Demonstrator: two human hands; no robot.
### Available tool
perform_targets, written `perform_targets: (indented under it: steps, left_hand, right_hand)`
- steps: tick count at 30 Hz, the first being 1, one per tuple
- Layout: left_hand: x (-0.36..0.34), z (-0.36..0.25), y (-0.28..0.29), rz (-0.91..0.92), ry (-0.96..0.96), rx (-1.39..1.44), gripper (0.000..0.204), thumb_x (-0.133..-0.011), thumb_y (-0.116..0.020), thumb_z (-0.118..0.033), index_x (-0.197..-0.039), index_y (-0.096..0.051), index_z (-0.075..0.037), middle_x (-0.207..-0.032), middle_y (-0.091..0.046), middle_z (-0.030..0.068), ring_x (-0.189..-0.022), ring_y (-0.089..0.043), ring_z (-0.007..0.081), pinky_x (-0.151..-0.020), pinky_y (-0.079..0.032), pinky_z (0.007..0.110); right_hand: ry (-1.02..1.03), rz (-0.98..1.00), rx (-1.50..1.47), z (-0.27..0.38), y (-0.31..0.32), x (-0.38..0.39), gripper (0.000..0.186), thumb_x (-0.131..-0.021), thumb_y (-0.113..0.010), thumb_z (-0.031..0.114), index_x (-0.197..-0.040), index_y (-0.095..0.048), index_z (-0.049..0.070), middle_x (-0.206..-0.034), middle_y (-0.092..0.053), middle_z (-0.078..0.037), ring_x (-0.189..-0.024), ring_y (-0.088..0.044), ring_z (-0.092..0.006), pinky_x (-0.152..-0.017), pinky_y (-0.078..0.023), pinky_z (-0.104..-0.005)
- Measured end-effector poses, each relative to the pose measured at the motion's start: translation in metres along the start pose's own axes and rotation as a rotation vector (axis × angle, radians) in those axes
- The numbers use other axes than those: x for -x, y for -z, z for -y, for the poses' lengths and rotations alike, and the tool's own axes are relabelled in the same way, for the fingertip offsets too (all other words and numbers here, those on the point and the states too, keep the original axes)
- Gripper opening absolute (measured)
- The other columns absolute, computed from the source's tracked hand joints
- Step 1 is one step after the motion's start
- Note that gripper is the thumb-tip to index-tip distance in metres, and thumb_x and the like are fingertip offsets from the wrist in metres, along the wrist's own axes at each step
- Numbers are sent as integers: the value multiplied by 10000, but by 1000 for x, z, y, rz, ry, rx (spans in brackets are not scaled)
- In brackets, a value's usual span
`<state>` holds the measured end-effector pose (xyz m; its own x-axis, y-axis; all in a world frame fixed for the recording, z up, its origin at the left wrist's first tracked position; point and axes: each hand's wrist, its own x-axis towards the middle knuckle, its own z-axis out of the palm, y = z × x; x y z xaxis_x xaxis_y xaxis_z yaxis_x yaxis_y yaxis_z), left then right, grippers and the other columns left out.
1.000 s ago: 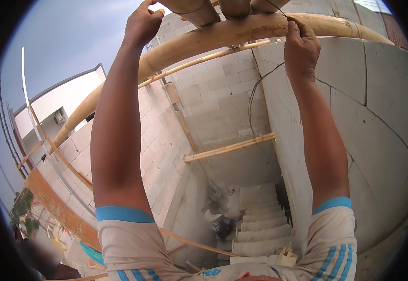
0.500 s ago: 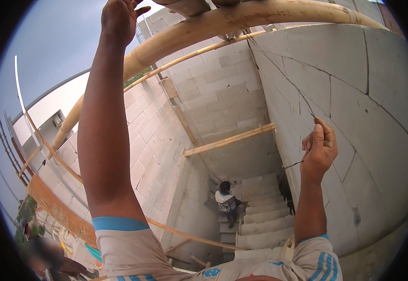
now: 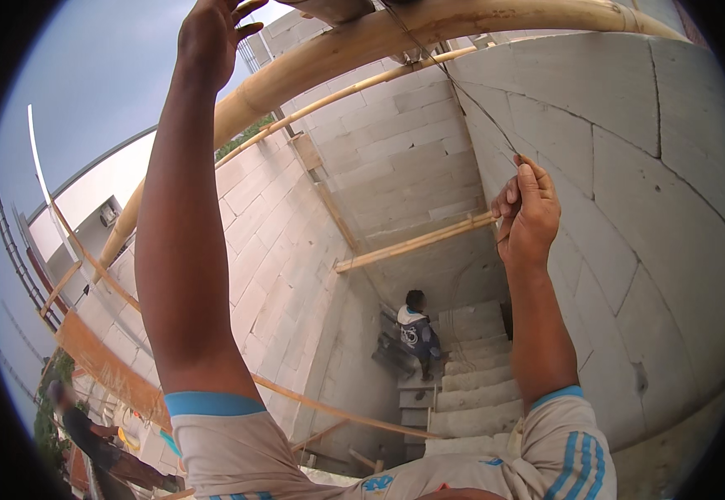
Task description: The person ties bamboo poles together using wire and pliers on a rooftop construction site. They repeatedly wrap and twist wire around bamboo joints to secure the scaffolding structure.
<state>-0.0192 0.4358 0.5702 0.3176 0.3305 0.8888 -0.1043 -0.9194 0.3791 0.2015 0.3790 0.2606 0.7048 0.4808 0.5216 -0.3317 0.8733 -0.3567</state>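
My right hand [image 3: 532, 208] is closed, its thumb and fingers pinching the lower end of a thin dark wire [image 3: 480, 107]. The wire runs slantwise up and left, across a thick bamboo pole [image 3: 321, 71] overhead. High at the upper left, my left hand [image 3: 206, 42] is raised beside that pole and partly cut off by the picture's top edge. Its visible fingers are stretched and apart, with nothing seen in them. Another round piece [image 3: 333, 8] rests across the top of the pole.
Below lies a stairwell with concrete steps [image 3: 479, 379], where a person [image 3: 417, 333] stands. A block wall [image 3: 620, 183] rises close on the right. A thinner bamboo pole [image 3: 416, 242] spans the shaft. Another person [image 3: 100, 442] is at lower left, near an orange-brown board [image 3: 108, 367].
My right hand has moved up and left with the wire. My left hand stays high, its fingers shifted slightly. The person on the stairs is more upright, and the one at lower left has changed posture.
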Motion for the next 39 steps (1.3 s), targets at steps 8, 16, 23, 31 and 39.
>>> perform_targets:
  steps: [8,16,23,31,39]
  left_hand:
    - [15,15,22,16,31,-583,468,-893,-480,-316,-1273,-511,-44,-1217,-572,149,-1164,-515,264,-957,-391,388]
    - [3,3,18,-27,18,-418,484,-911,-483,-378,-1238,-519,-22,-1206,-567,137,-1145,-511,259,-942,-382,390]
    - [-18,-8,15,-45,2,-388,443,-904,-486,-373,-1173,-551,-28,-1138,-591,121,-1090,-533,234,-902,-397,373]
    - [137,24,-63,304,387,-343,424,-903,-471,-346,-1114,-600,-2,-929,-646,93,-886,-606,153,-771,-474,285]
    - [314,112,-161,-238,870,708,425,-979,-410,-280,-1350,-277,-122,-913,-518,91,-691,-518,165,-591,-440,314]
  right_hand:
    - [185,-103,114,37,52,7,202,-951,-461,122,-1059,-541,-29,-628,-439,2,-533,-419,-69,-486,-379,-236]
    - [193,2,13,45,1,-40,184,-945,-486,127,-1054,-547,-8,-655,-499,-17,-544,-464,-82,-494,-406,-235]
    - [396,271,37,71,-15,-58,205,-958,-463,110,-1119,-536,7,-1023,-652,-132,-876,-643,-198,-648,-498,-268]
    - [52,389,213,30,73,66,199,-927,-507,42,-1120,-540,9,-1014,-647,-130,-911,-635,-183,-703,-508,-288]
    - [-525,536,449,-15,126,189,246,-930,-514,90,-1154,-538,-9,-900,-640,-91,-768,-597,-136,-726,-491,-284]
